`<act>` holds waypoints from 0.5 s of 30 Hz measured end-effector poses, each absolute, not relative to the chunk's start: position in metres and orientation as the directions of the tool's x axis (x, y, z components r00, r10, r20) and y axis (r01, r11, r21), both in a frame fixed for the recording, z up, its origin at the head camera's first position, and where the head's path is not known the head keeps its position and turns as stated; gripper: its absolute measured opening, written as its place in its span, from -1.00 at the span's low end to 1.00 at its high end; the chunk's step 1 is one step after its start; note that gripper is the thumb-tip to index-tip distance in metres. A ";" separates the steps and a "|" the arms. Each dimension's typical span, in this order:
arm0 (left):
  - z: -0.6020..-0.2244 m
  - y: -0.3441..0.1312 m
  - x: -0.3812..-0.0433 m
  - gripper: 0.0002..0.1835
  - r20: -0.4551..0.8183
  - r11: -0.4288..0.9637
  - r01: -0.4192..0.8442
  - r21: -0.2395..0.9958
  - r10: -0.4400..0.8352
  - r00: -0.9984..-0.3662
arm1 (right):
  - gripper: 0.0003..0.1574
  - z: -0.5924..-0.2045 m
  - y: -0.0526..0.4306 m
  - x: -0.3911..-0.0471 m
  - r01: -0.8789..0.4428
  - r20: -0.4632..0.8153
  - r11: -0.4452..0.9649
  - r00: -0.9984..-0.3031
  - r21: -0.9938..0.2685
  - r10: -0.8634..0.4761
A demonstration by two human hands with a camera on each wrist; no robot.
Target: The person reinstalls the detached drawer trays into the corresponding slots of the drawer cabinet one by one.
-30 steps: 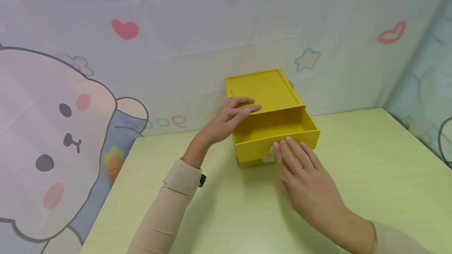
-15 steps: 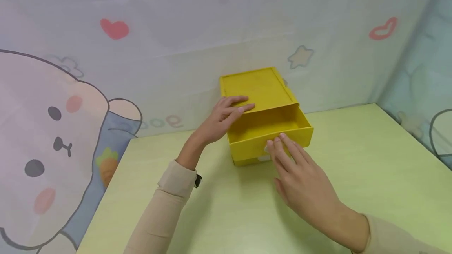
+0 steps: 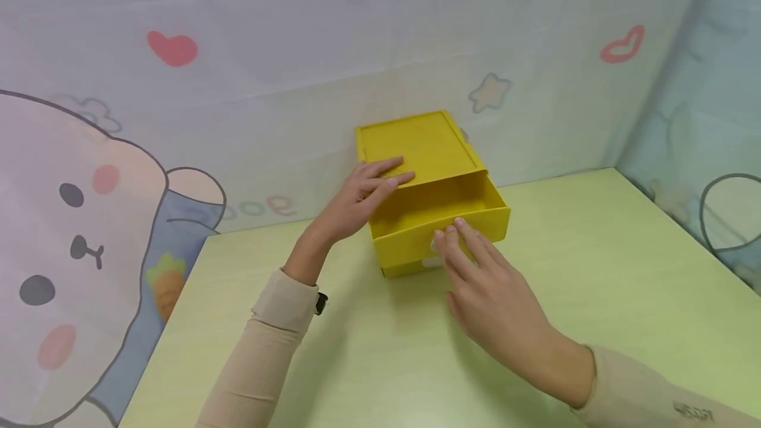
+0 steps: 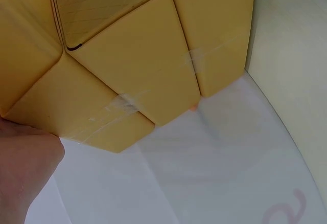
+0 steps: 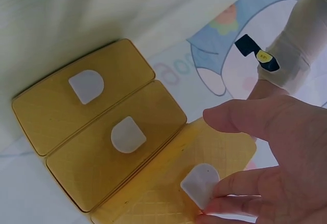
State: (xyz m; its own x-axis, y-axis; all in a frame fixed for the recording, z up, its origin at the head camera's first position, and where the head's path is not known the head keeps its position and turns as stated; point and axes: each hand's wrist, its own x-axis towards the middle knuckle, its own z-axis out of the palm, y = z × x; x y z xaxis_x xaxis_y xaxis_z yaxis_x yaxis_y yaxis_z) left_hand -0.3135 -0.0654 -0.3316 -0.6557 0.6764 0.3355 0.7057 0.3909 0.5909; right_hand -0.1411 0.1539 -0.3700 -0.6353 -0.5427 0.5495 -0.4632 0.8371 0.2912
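A small yellow drawer cabinet (image 3: 416,141) stands toward the back of the table, its top drawer (image 3: 404,248) pulled partway out. No contents show inside that drawer. My left hand (image 3: 357,197) rests on the cabinet's top at the front left edge, fingers spread and fairly straight. Extended fingers of my right hand (image 3: 499,302) touch the drawer front. In the right wrist view they lie beside its white pull tab (image 5: 196,180), with the thumb held away. Two lower drawers, each with a white tab (image 5: 129,136), are pushed in. The left wrist view shows the cabinet's side (image 4: 133,55) with clear tape.
The cabinet sits on a pale green table (image 3: 368,362). Close behind it hangs a printed cloth backdrop (image 3: 285,38) with hearts, a star and a cartoon animal. Another cloth (image 3: 701,98) borders the table on the right. A dark watch (image 3: 321,303) is on my left wrist.
The head view has shifted, so the cabinet and both hands appear farther left. Both hands keep their places on the cabinet, and the top drawer stands out about as far as before.
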 end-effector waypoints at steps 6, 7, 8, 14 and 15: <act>-0.331 -0.070 -0.314 -0.59 0.329 0.399 0.705 0.586 0.678 -0.657 | -0.22 -0.370 0.149 -0.147 -0.451 0.554 0.831 -0.621 0.326 -0.555; -0.331 -0.070 -0.315 -0.59 0.328 0.399 0.706 0.585 0.679 -0.656 | -0.22 -0.370 0.149 -0.148 -0.448 0.555 0.831 -0.620 0.330 -0.555; -0.331 -0.071 -0.315 -0.59 0.328 0.400 0.706 0.585 0.679 -0.656 | -0.22 -0.370 0.149 -0.149 -0.444 0.555 0.831 -0.620 0.335 -0.555; -0.331 -0.070 -0.314 -0.60 0.331 0.403 0.704 0.584 0.674 -0.660 | -0.24 -0.370 0.150 -0.153 -0.445 0.550 0.822 -0.612 0.355 -0.568; -0.331 -0.070 -0.314 -0.60 0.331 0.401 0.704 0.585 0.674 -0.660 | -0.24 -0.370 0.150 -0.154 -0.444 0.548 0.822 -0.612 0.357 -0.569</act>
